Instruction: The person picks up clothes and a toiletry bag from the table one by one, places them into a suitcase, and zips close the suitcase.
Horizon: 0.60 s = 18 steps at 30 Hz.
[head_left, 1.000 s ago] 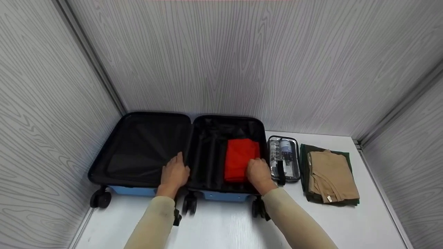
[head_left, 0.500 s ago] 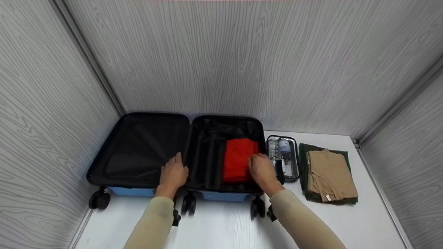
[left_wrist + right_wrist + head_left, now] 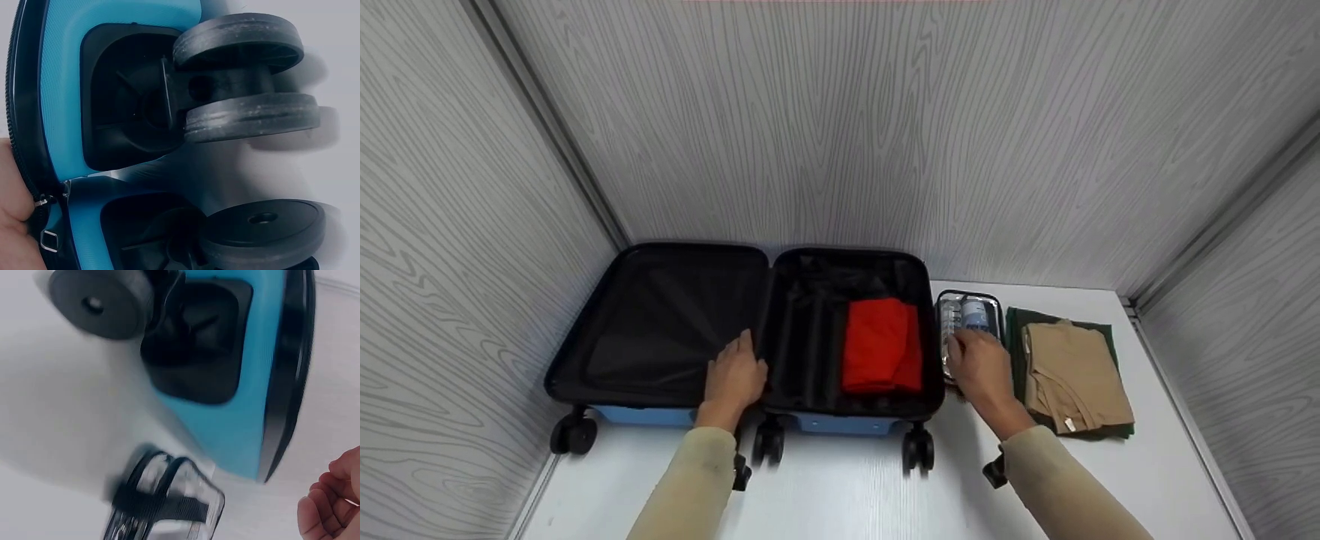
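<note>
A blue suitcase with black lining point(image 3: 660, 322) lies spread wide on the white surface. My left hand point(image 3: 735, 379) rests at the middle where its two halves meet, fingers fairly straight. In the left wrist view that hand's edge touches the zipper point(image 3: 42, 201). Folded red cloth point(image 3: 881, 349) sits in the suitcase's right half. Over a clear toiletry bag point(image 3: 975, 313) with black trim hovers my right hand point(image 3: 982, 371), hiding its lower part. The right wrist view has this hand's fingers point(image 3: 318, 512) loosely curled, nothing between them, apart from the bag.
Right of the bag lies a folded tan garment point(image 3: 1076, 375) on dark green cloth point(image 3: 1020, 319). Black caster wheels point(image 3: 919, 448) stick out from the suitcase's near side. A grey wood-grain panel point(image 3: 840, 135) rises behind, with more panels at both sides.
My right hand has left the red cloth and moved right, over the toiletry bag. A flap along the cloth's right side now shows. The left hand has stayed put.
</note>
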{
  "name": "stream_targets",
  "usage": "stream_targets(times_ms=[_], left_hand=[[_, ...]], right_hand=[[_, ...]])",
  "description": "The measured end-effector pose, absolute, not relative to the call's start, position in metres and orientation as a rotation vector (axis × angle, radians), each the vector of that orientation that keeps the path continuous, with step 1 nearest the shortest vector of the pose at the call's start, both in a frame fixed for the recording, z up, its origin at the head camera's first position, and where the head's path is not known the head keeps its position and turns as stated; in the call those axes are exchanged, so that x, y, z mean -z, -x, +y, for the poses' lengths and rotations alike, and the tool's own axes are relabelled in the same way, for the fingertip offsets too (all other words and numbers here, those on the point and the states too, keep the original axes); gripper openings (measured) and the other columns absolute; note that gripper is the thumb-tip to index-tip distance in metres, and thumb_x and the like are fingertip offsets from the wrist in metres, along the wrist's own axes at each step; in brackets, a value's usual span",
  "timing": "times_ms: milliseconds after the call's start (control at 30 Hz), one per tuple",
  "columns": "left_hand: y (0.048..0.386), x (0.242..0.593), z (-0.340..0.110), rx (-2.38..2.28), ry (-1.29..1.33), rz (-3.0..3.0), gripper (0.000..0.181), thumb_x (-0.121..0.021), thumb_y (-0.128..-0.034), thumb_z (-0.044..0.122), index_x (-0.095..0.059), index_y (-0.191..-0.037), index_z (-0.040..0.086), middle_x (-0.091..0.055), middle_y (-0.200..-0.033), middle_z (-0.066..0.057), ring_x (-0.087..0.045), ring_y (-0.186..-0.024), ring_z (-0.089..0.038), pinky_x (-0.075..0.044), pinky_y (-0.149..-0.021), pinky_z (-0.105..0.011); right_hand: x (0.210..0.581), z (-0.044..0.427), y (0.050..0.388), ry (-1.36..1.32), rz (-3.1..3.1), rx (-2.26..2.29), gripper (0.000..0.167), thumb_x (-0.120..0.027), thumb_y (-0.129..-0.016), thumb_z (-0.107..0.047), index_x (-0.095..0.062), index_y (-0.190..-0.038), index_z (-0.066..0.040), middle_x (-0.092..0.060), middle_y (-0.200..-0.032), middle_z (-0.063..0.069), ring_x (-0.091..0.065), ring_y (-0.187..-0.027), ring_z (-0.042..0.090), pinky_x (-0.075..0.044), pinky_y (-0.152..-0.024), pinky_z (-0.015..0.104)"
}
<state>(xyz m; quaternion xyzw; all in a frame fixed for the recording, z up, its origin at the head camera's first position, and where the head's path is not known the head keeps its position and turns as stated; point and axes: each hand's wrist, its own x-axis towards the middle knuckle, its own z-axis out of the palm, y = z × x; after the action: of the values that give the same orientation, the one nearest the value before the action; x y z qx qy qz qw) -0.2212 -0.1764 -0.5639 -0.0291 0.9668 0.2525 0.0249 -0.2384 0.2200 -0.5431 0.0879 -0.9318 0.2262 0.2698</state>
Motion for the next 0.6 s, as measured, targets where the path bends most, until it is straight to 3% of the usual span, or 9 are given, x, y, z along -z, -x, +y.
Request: stream_targets(times_ms=[333, 600], left_hand=[[0.219, 0.563, -0.177, -0.769, 0.077, 3.0, 0.064, -0.051, -0.1111, 0.02, -0.026, -0.164, -0.005, -0.036, -0.165, -0.031, -0.037, -0.15, -0.051, -0.027, -0.121, -0.07], [0.218, 0.562, -0.18, -0.772, 0.102, 2.977, 0.065, -0.049, -0.1118, 0.021, -0.023, -0.165, -0.005, -0.033, -0.166, -0.03, -0.035, -0.152, -0.05, -0.025, -0.123, -0.069]], right_hand=[[0.548, 0.274, 0.222, -0.018, -2.617, -0.685, 0.022, -0.066, -0.102, -0.014, -0.077, -0.096, 0.004, -0.073, -0.089, 0.021, -0.07, -0.083, 0.039, -0.054, -0.076, 0.057], [0.563, 0.315, 0.214, 0.097, -2.63, -0.704, 0.026, -0.062, -0.104, -0.014, -0.076, -0.1, 0.007, -0.073, -0.093, 0.025, -0.07, -0.087, 0.042, -0.053, -0.081, 0.06]])
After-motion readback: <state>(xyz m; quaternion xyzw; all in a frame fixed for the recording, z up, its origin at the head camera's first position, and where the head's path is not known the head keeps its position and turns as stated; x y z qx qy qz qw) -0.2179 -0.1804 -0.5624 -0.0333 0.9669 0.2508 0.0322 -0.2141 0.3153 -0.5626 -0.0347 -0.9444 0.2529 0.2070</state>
